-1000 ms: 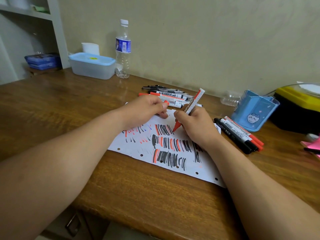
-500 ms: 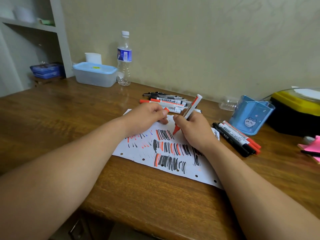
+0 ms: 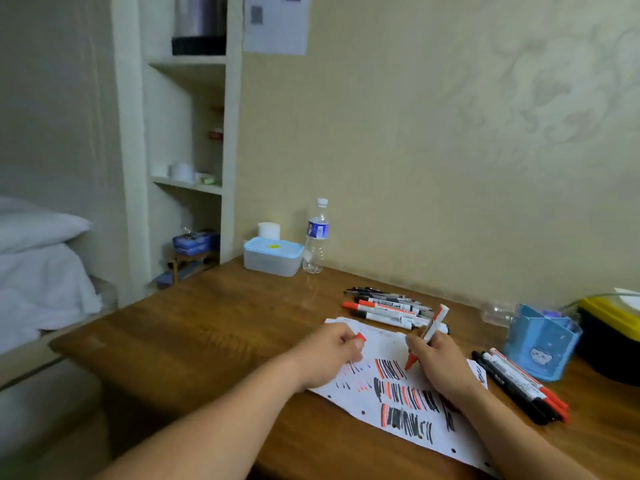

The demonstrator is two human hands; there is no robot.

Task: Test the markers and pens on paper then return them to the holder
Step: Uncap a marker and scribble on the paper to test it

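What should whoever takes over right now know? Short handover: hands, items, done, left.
Left hand: pinches the red cap and rests on the paper.
Right hand: grips the uncapped red marker, tip down at the top row of strokes.
Things: pile of markers behind the paper; second group to its right, beside the blue holder. No pens show sticking out of the holder.
Done: the paper carries rows of red and black test strokes.
Left: cap this marker, test any not yet tried, put everything in the holder.
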